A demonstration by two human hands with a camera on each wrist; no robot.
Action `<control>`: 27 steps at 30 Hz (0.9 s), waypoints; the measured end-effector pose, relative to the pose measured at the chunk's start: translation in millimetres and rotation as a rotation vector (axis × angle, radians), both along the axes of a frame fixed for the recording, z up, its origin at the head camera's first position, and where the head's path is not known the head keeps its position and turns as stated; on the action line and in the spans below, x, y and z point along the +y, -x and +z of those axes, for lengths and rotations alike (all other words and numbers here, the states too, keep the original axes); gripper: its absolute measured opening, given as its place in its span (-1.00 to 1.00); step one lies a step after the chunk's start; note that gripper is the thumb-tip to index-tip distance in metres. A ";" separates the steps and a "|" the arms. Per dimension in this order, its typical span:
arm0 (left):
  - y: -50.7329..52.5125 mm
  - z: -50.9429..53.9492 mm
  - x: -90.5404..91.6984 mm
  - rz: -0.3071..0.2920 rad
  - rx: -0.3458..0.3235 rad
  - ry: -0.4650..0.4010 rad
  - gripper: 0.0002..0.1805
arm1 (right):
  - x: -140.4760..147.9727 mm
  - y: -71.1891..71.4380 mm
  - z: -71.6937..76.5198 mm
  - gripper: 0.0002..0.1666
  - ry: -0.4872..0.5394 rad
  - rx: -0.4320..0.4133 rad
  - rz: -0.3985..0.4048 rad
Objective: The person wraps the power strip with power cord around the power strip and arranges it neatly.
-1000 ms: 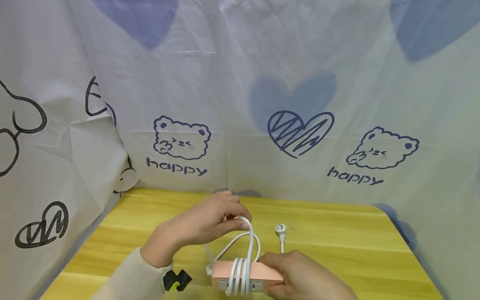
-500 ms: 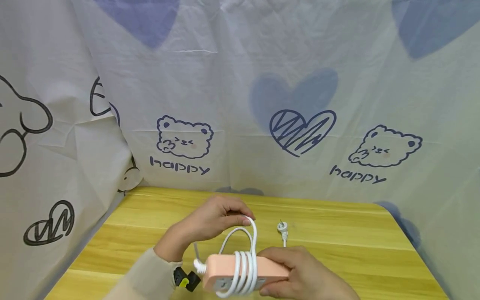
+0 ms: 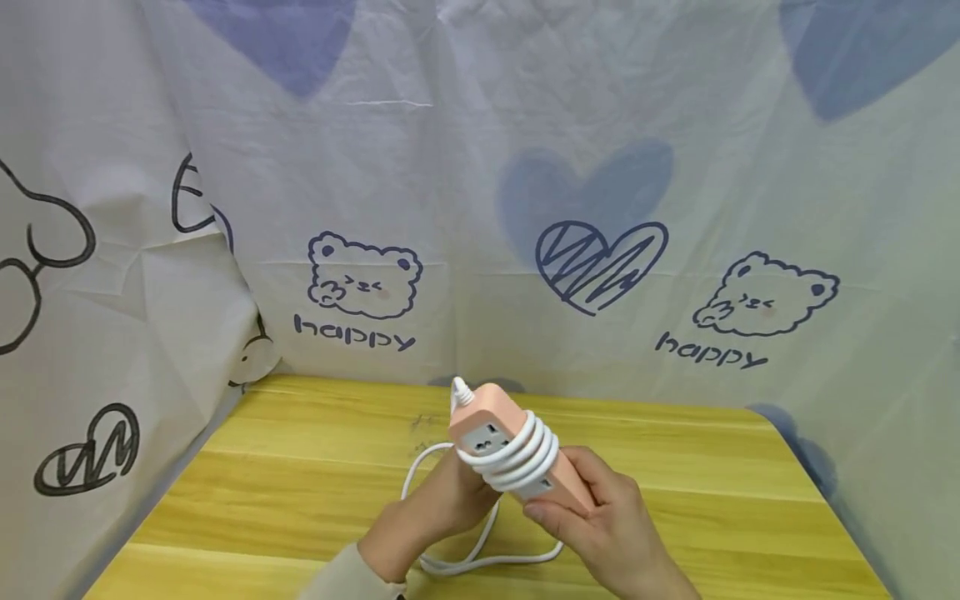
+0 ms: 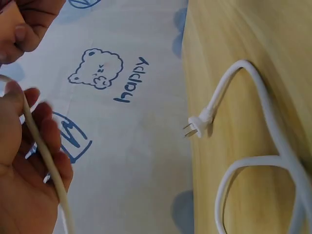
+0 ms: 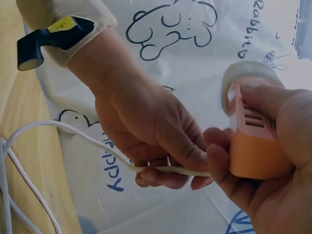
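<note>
A pink power strip [image 3: 498,402] is held up at a tilt above the table. Several turns of white power cord [image 3: 519,457] wrap its middle, crossing the socket face. My right hand [image 3: 611,521] grips the lower end, thumb on one side and fingers round the other. Behind the strip, my left hand [image 3: 453,493] is partly hidden in the head view. In the right wrist view, that left hand [image 5: 151,122] holds the cord between thumb and curled fingers, close to the strip. The white plug [image 4: 197,124], prongs bare, shows in the left wrist view.
Slack cord [image 3: 487,562] loops across the yellow wooden table [image 3: 262,467]. A white cloth [image 3: 480,192] printed with hearts and bears hangs behind the table and along its left side. A dark wrist mount [image 5: 53,41] sits on the left sleeve.
The strip has risen and turned, its cord-entry end now pointing up and away. My left hand has moved from above the strip to behind it, taking the cord round; the plug has left the head view.
</note>
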State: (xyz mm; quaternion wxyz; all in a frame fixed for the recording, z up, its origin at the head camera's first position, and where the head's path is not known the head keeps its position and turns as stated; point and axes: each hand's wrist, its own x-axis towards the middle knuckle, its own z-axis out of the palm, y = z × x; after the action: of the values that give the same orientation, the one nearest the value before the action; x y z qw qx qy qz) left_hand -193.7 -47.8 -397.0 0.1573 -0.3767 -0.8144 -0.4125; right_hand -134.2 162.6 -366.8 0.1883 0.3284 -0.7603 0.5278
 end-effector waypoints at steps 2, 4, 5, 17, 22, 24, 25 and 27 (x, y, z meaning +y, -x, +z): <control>-1.6 -4.3 -1.4 -0.001 0.029 -0.010 -0.88 | -1.2 -1.1 1.4 -0.47 -0.005 -0.029 -0.051; -2.2 -6.5 -2.5 0.020 0.073 0.010 -0.89 | -1.9 -2.1 2.7 -0.52 -0.005 -0.078 -0.110; -3.3 -6.7 -3.6 0.034 0.073 0.019 -0.90 | -1.9 -2.1 2.9 -0.54 0.002 -0.097 -0.137; -11.7 -4.3 -23.4 0.179 -0.012 0.017 -0.87 | -1.9 0.6 8.0 -0.68 0.184 -0.288 -0.246; -10.3 -10.0 -30.5 0.199 -0.167 0.025 -0.83 | 1.6 1.7 10.9 -0.68 0.250 -0.309 -0.301; -10.0 -11.3 -31.9 0.196 -0.245 -0.009 -0.80 | 2.2 2.1 11.2 -0.67 0.253 -0.308 -0.298; -10.0 -11.7 -32.0 0.199 -0.286 -0.028 -0.79 | 2.3 2.4 11.2 -0.67 0.248 -0.305 -0.294; -10.6 -10.4 -30.9 0.224 -0.343 -0.066 -0.75 | 2.3 2.8 10.6 -0.66 0.225 -0.293 -0.304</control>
State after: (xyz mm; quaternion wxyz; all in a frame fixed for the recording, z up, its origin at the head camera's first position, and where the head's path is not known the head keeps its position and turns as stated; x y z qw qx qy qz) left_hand -183.0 -78.7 -407.4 0.0735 -0.2028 -0.8521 -0.4768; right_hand -137.0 164.8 -356.2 0.1885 0.1069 -0.7567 0.6167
